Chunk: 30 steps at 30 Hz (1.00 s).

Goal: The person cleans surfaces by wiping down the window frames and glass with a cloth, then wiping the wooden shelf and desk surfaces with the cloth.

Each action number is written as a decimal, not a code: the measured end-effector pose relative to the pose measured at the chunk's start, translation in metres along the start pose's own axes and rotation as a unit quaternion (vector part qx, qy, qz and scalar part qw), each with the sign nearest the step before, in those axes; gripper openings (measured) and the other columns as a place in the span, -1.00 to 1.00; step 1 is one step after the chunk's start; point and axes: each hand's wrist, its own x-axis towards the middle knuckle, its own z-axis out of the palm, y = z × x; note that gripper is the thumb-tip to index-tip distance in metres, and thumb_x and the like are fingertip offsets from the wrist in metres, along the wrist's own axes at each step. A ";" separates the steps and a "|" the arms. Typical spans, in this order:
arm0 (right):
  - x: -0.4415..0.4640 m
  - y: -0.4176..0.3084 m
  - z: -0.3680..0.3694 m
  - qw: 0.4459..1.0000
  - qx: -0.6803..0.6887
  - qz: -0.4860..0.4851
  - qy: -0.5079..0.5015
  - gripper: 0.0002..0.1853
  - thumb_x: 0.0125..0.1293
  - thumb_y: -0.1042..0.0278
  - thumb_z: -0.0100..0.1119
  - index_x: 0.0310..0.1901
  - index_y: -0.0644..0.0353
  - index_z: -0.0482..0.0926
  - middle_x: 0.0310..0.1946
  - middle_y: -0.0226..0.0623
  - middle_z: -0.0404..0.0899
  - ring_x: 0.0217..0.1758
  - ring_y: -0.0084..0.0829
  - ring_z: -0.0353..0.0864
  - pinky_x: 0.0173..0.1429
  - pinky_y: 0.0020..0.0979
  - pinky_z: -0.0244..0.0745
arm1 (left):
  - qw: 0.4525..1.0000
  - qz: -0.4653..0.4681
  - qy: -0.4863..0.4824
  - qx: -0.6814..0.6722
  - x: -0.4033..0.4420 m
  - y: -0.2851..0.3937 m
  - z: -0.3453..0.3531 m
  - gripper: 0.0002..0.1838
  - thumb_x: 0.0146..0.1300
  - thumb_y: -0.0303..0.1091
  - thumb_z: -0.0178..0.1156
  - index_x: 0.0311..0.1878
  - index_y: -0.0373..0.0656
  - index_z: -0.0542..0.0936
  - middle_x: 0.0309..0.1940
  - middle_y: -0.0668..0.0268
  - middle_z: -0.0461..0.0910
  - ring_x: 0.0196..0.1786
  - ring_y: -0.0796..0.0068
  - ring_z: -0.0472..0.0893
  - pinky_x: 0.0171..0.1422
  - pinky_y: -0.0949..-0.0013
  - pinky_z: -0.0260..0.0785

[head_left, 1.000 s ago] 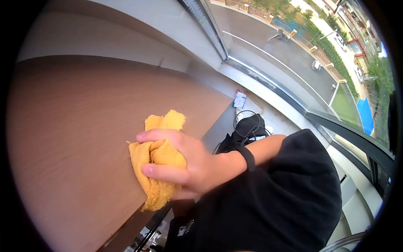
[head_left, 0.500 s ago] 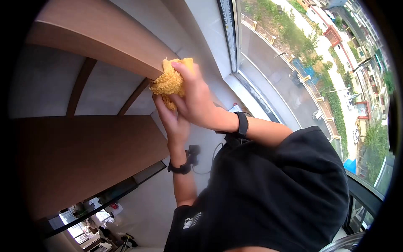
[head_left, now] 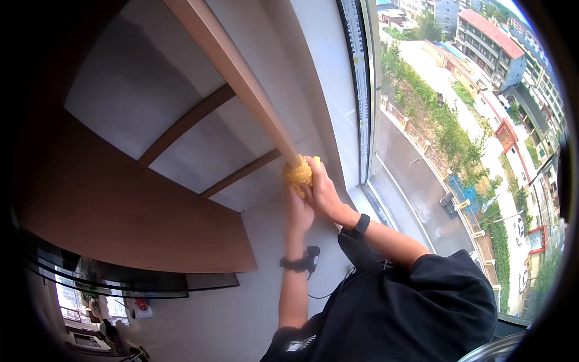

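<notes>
A yellow, fluffy cleaning cloth [head_left: 298,175] is wrapped around the lower end of a long brown wooden board [head_left: 241,78]. My right hand [head_left: 325,192] is closed on the cloth from the right side, its fingers pressing it against the board. My left hand [head_left: 300,211] comes up from below and grips the lower part of the cloth. It is slightly blurred, and some of its fingers are hidden behind the cloth and the other hand. Black bands circle both wrists; the left one carries a small black box [head_left: 312,258] with a thin cable.
A large window [head_left: 416,181] on the right looks down on a street and buildings. Pale panels divided by brown crossbars [head_left: 187,123] lie left of the board. A wide brown panel [head_left: 139,205] and dark glass-like shelf edges [head_left: 181,283] are at lower left.
The view has shifted, so hands and cloth now appear lower and farther right. The board shows as a narrower strip, and both hands still hold the cloth at its end.
</notes>
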 end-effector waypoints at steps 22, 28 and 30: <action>-0.030 0.042 0.003 0.996 0.075 -0.014 -0.054 -0.20 0.20 0.55 0.34 0.45 0.23 0.18 0.32 0.28 0.36 0.31 0.27 0.45 0.32 -0.02 0.49 | 0.997 0.000 0.056 0.061 -0.003 -0.026 0.025 -0.47 0.55 -0.35 0.07 0.47 -0.29 0.21 0.39 0.05 0.36 0.44 0.12 0.41 0.51 0.11 0.24; -0.029 0.037 0.000 0.995 0.077 -0.001 -0.057 -0.16 0.16 0.60 0.34 0.45 0.18 0.15 0.33 0.25 0.35 0.32 0.28 0.43 0.31 0.01 0.48 | 0.993 -0.049 0.075 0.083 -0.015 -0.025 0.030 -0.43 0.53 -0.36 0.09 0.50 -0.25 0.19 0.41 0.09 0.36 0.45 0.20 0.39 0.52 0.14 0.25; -0.027 0.037 0.001 0.996 0.083 -0.017 -0.029 -0.18 0.13 0.57 0.39 0.43 0.21 0.21 0.30 0.26 0.38 0.31 0.27 0.44 0.30 0.02 0.50 | 0.996 -0.037 0.063 0.054 -0.006 -0.022 0.030 -0.38 0.52 -0.34 0.11 0.53 -0.27 0.14 0.44 0.05 0.36 0.46 0.16 0.41 0.49 0.11 0.29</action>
